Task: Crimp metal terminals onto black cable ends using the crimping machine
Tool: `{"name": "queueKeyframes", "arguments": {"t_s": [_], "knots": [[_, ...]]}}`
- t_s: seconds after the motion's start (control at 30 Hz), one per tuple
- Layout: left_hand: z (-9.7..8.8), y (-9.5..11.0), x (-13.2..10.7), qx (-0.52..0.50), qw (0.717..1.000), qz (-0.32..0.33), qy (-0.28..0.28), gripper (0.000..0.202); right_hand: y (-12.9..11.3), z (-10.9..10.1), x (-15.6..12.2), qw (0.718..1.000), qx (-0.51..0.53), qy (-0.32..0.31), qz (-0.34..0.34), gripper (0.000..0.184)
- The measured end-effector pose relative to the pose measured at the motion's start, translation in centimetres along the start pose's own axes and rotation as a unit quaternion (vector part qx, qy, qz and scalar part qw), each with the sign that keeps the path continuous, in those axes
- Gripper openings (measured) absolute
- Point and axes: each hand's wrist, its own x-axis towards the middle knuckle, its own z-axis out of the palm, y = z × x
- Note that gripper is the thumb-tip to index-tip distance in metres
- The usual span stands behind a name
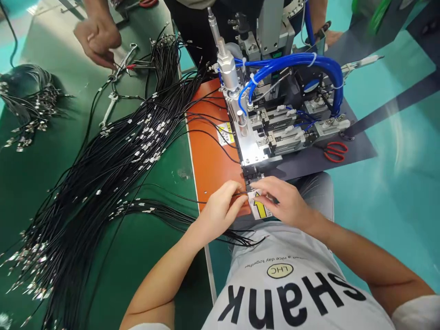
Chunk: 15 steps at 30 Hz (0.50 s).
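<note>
A thin black cable (243,193) stretches between my two hands at the near end of the machine. My left hand (220,208) pinches it between thumb and fingers above the orange plate (213,160). The cable's end lies at the fingertips of my right hand (283,199), which is closed on it over a label with a yellow arrow (260,206). Just ahead of my fingers is the metal machine (252,146), with several cables lined up along its left edge. A smaller bunch of black cables (165,211) passes under my left forearm to my lap.
A large bundle of black cables (113,160) with white tags covers much of the green table (144,284). Blue air hoses (292,62) arch over the machine. Red-handled scissors (335,152) lie at right. Another person's hand (98,41) is near wrenches (109,110) at upper left.
</note>
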Motion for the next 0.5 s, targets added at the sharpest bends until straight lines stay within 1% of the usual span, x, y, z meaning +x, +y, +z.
{"name": "queueKeyframes", "arguments": {"t_s": [0.03, 0.07, 0.1, 0.13, 0.17, 0.23, 0.3, 0.33, 0.4, 0.5], "knots": [[0.5, 0.4, 0.3, 0.006, 1.0, 0.005, -0.001, 0.011, 0.1, 0.2, 0.2, 0.999, -0.009, 0.011, -0.035, 0.029], [0.9, 0.7, 0.6, 0.016, 1.0, 0.015, 0.0, 0.011, 0.2, 0.2, 0.3, 0.998, -0.01, 0.022, -0.052, 0.023], [1.3, 0.8, 0.9, 0.028, 0.999, 0.028, 0.004, 0.011, 0.3, 0.2, 0.4, 0.998, -0.002, 0.033, -0.05, 0.018], [1.7, 0.9, 1.1, 0.041, 0.998, 0.044, 0.009, 0.011, 0.3, 0.0, 0.4, 0.999, 0.01, 0.043, -0.028, 0.013], [1.9, 0.9, 1.3, 0.047, 0.997, 0.06, 0.013, 0.012, 0.2, -0.1, 0.3, 0.999, 0.027, 0.046, 0.009, 0.01], [2.3, 0.7, 1.6, 0.033, 0.997, 0.075, 0.013, 0.014, 0.1, -0.6, 0.2, 0.99, 0.075, 0.043, 0.108, 0.011], [2.5, 0.5, 1.7, -0.007, 0.998, 0.064, 0.015, 0.015, 0.2, -1.1, 0.2, 0.967, 0.149, 0.047, 0.203, 0.017], [2.6, 0.5, 1.7, -0.029, 0.998, 0.054, 0.017, 0.015, 0.3, -1.3, 0.2, 0.951, 0.191, 0.052, 0.236, 0.019], [2.6, 0.5, 1.7, -0.058, 0.997, 0.038, 0.03, 0.015, 0.5, -1.7, 0.3, 0.923, 0.268, 0.05, 0.273, 0.02], [2.5, 0.7, 1.7, -0.073, 0.996, 0.034, 0.046, 0.014, 0.7, -2.0, 0.7, 0.896, 0.338, 0.008, 0.288, 0.018]]}}
